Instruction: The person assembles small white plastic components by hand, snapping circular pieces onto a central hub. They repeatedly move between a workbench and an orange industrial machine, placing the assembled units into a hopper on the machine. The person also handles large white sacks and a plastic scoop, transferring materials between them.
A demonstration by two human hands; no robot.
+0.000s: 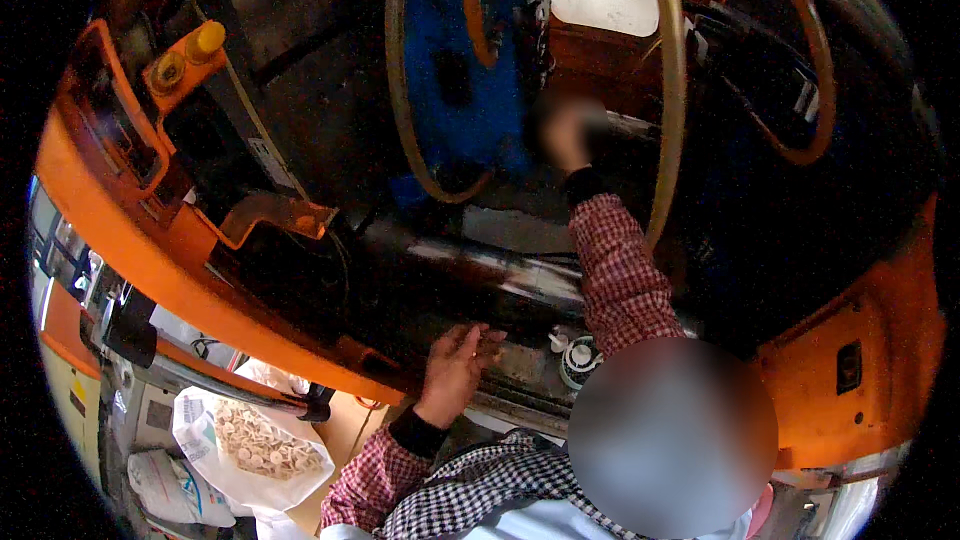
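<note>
My right arm, in a red checked sleeve, reaches forward into the dark inside of an orange-framed machine. My right hand point(565, 135) is beside a blue block point(465, 80) and smeared by blur, so its fingers and anything in them cannot be made out. My left hand point(455, 375) hangs lower, just inside the machine's near edge, with fingers apart and nothing seen in them. Right of it stands a small round container with a white top point(580, 355). A shiny metal bar point(490, 270) crosses between my two hands.
Yellowish hoses point(668, 90) hang in loops around my right arm. An orange frame point(190, 280) with a bracket point(270, 215) borders the left side; an orange panel point(840, 370) stands at right. Outside, at lower left, an open white bag point(195, 440) holds many small pale pieces.
</note>
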